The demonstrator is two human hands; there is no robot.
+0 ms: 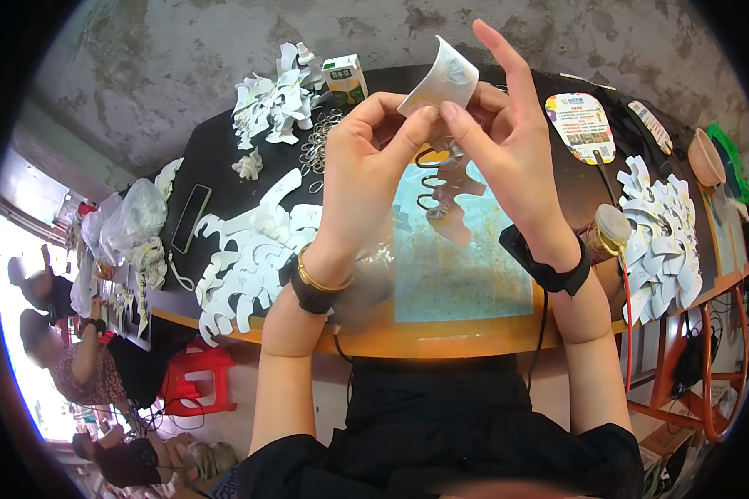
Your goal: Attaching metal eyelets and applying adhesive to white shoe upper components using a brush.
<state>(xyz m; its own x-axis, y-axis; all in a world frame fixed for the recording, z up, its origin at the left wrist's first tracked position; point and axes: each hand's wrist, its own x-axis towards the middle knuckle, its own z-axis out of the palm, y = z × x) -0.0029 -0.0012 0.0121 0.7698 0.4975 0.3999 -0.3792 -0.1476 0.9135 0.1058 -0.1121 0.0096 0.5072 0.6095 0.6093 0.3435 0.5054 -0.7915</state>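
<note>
Between both thumbs and fingers I hold up a curved white piece [443, 76], thin and sheet-like, above the far part of the table. My left hand [366, 162] pinches its lower left corner. At its lower right, my right hand [512, 137] grips it with the thumb, the index finger stretched upward. Some fingers of both hands are hidden behind the piece. Just below the hands, dark curved metal hooks [427, 181] and a shiny see-through item show in part over a pale blue sheet [466, 287].
White cut pieces form heaps at left [254, 262], back left [275, 104] and right [662, 241]. Metal rings [316, 145], a drink carton [345, 79], a phone [191, 218], a hand fan [580, 125] and a lidded jar [613, 223] share the table. A red stool [198, 378] and several people are at left.
</note>
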